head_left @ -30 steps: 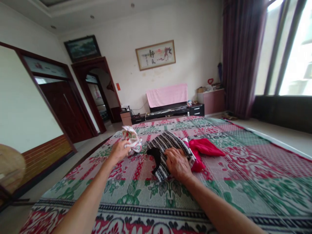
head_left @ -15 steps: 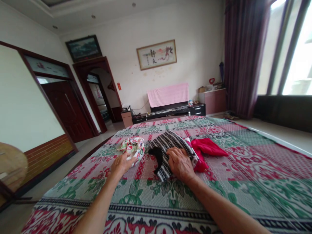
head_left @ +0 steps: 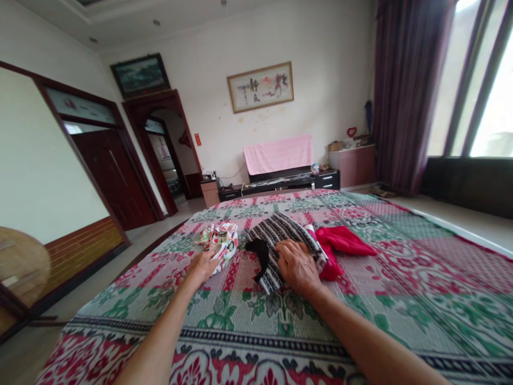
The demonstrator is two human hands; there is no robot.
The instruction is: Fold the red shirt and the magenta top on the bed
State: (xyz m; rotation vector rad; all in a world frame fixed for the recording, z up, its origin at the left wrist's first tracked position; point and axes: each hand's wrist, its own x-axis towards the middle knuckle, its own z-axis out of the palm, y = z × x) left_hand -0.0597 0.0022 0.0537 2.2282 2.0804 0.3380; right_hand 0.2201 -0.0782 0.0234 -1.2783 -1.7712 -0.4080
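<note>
My left hand (head_left: 203,264) is closed on the near left edge of a crumpled white cloth with a colourful print (head_left: 227,235); its exact kind I cannot make out. On a black-and-white striped garment (head_left: 276,230), my right hand (head_left: 297,266) rests with its fingers bent and gripping the fabric. A black piece of fabric (head_left: 261,255) lies along the left side of the stripes. Bright red fabric (head_left: 347,240) sticks out from under the garment's right side. All of it lies on a patterned bedspread (head_left: 312,342).
Beyond the bed stands a low black cabinet (head_left: 326,180), with a pink cloth (head_left: 278,154) draped over a flat screen. A round wooden board (head_left: 24,264) is at the left. Purple curtains (head_left: 409,96) hang by the window at the right.
My left hand has drawn its fingers together on the printed cloth, which looks more bunched up. My right hand stays on the striped garment. The view has shifted slightly.
</note>
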